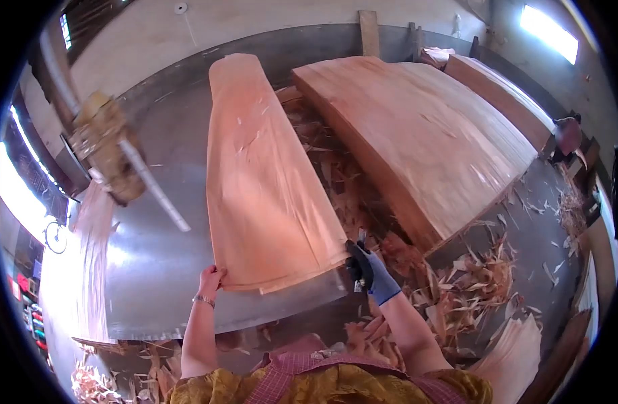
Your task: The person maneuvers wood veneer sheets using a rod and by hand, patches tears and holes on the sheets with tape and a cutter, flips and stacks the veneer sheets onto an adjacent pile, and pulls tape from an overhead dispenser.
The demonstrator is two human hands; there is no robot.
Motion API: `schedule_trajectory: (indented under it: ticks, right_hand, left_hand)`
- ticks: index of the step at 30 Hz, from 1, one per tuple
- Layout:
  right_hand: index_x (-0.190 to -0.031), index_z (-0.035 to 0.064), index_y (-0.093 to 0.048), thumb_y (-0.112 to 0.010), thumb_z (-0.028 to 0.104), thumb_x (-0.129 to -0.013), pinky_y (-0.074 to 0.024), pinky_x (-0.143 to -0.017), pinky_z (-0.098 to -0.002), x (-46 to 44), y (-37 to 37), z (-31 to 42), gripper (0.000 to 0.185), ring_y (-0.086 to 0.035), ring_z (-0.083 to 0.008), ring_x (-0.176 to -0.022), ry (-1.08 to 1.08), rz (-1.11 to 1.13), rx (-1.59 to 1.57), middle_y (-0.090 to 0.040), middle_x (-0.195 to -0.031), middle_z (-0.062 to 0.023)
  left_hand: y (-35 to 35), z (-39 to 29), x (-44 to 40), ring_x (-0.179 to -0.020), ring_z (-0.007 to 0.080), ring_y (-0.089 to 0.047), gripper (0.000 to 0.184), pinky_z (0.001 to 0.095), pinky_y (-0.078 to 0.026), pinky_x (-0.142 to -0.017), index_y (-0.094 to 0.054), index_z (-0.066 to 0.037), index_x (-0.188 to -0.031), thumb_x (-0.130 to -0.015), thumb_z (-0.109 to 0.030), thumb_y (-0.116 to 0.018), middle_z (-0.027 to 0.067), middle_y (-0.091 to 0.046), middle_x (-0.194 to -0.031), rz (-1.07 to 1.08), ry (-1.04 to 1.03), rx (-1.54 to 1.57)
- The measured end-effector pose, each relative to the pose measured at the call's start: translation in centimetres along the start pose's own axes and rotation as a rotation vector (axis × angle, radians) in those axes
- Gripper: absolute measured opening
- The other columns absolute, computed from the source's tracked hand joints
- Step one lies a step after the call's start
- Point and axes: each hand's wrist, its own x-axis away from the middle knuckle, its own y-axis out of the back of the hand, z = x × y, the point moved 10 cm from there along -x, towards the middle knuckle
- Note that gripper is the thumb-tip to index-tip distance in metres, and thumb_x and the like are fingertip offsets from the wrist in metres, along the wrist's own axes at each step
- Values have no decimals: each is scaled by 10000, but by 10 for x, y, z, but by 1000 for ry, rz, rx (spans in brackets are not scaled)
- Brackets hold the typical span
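Observation:
A stack of thin, orange-tan wood veneer sheets lies lengthwise in front of me on a grey metal table. My left hand, bare with a metal band at the wrist, pinches its near left corner. At the near right corner is my right hand, in a blue and black glove. Its fingers are closed around a small metal-tipped tool, whose kind I cannot make out. The glove touches the veneer edge or is right beside it; its fingers partly hide the contact.
A thick, tall stack of veneer stands to the right, with another pile behind it. Wood shavings litter the right side. A yellow-brown object with a white bar hangs at left. Pale sheets lie at far left.

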Motion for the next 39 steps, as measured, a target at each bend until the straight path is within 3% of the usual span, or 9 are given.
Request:
schedule_trajectory:
  ticks: [12, 13, 19, 20, 22, 24, 27, 34, 39]
  right_hand:
    - [-911, 102, -599, -677, 374, -865, -327, -365, -248, -78, 302, 341, 286, -464, -96, -423, 212, -302, 528, -532, -617, -8]
    - [-962, 99, -618, -674, 371, -867, -314, -353, -252, -81, 326, 369, 294, -442, -94, -400, 224, -328, 548, -521, -600, -9]
    - [-1048, 103, -641, -670, 365, -868, -311, -337, -254, -90, 447, 507, 319, -434, -101, -369, 287, -408, 587, -549, -584, -19]
    - [-1061, 105, -638, -672, 367, -865, -312, -337, -254, -91, 472, 526, 329, -437, -101, -369, 284, -414, 602, -554, -586, -24]
    - [-1087, 109, -632, -677, 371, -860, -316, -337, -255, -96, 523, 563, 349, -443, -103, -368, 278, -426, 638, -565, -590, -34]
    - [-1110, 104, -607, -675, 378, -862, -316, -335, -255, -101, 576, 599, 376, -440, -100, -367, 277, -453, 679, -551, -580, -30]
    - [-1086, 96, -644, -672, 398, -859, -334, -336, -266, -110, 638, 651, 379, -451, -105, -368, 355, -377, 673, -554, -580, -38]
    - [-1010, 123, -639, -664, 393, -869, -318, -336, -268, -150, 763, 741, 306, -440, -114, -368, 287, -413, 669, -534, -559, -31]
    - [-1003, 120, -640, -666, 416, -867, -310, -336, -258, -190, 821, 781, 327, -423, -99, -362, 295, -387, 670, -530, -565, -31]
  left_hand:
    - [-432, -124, -42, -649, 87, -567, 145, 254, -469, -555, -621, -28, -943, -865, -149, -641, 13, -621, -805, 158, -45, 298]
    - [-466, -135, -39, -586, 111, -540, 249, 276, -477, -522, -620, -36, -934, -883, -279, -640, 11, -586, -754, 177, -82, 174]
    - [-684, -29, -35, -544, 197, -547, 617, 375, -526, -498, -539, -31, -858, -860, -648, -504, 88, -532, -708, 126, 410, 732]
    - [-737, -15, -15, -596, 251, -579, 746, 456, -560, -549, -497, -17, -1072, -812, -716, -500, 112, -550, -771, 394, 582, 728]
    - [-786, 14, 31, -776, 371, -585, 933, 486, -551, -710, -428, -20, -1260, -726, -775, -550, 190, -548, -926, 124, 928, 611]
    - [-854, 8, 32, -949, 400, -554, 934, 524, -479, -912, -495, 61, -1177, -688, -714, -670, 271, -520, -1100, 76, 895, 960]
    - [-929, 44, -14, -989, 293, -550, 653, 460, -481, -885, -561, -44, -1116, -785, -597, -668, 139, -582, -1031, -32, 542, 1209]
    - [-1000, -44, 41, -633, 122, -521, 201, 248, -433, -543, -595, -162, -906, -867, -341, -677, -16, -591, -802, -415, 211, 1078]
    - [-1051, -93, 41, -531, 104, -468, 126, 244, -372, -434, -584, -134, -809, -883, -208, -654, -19, -547, -689, -410, 319, 1231]
